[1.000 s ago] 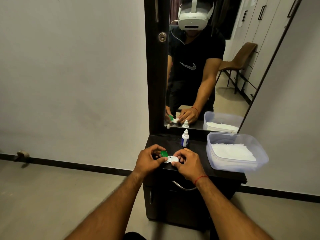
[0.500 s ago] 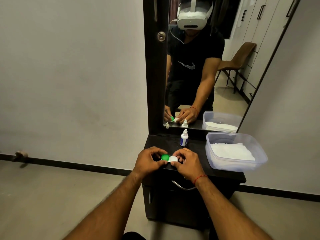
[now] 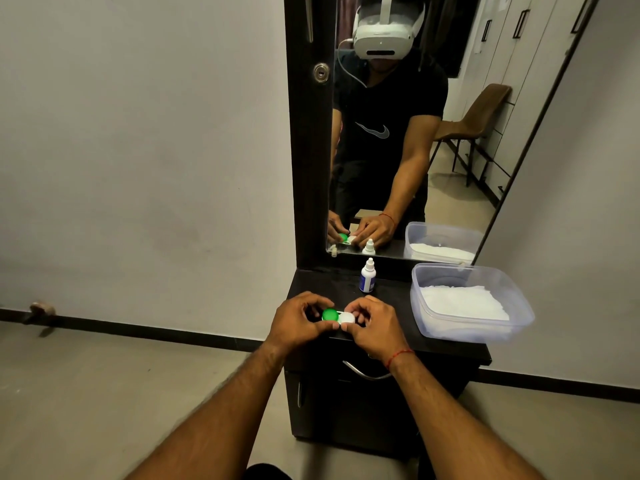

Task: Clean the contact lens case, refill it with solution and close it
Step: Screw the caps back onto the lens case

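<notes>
A plain pale wall [image 3: 138, 150] and a grey floor [image 3: 86, 393] are seen in the head view, with a narrow dark cabinet [image 3: 391, 292] set against the wall under a tall mirror [image 3: 467, 188]. A curved metal drawer handle [image 3: 363, 374] is fixed to the cabinet's front. The contact lens case [image 3: 338, 317] is found at the front edge of the cabinet top, between the two hands. Its green cap [image 3: 330, 314] is turned to the left and its white cap [image 3: 347, 318] to the right, and both caps are seen lying flat on the case. The left hand [image 3: 298, 322] is curled round the green end, thumb and fingertips closed on it, while the right hand [image 3: 375, 325] is curled round the white end in the same way, so the case is gripped from both sides. Whether the case rests on the cabinet top or is held just above it cannot be told. A red thread [image 3: 398, 356] is worn on the right wrist. A small white solution bottle [image 3: 367, 277] with a blue label is stood upright behind the hands, near the foot of the mirror, apart from the case. To the right, a clear plastic container [image 3: 467, 332] holding white folded tissues is placed on the cabinet top, its right side overhanging the edge. In the mirror, the hands, the case, the bottle and the container are reflected.
</notes>
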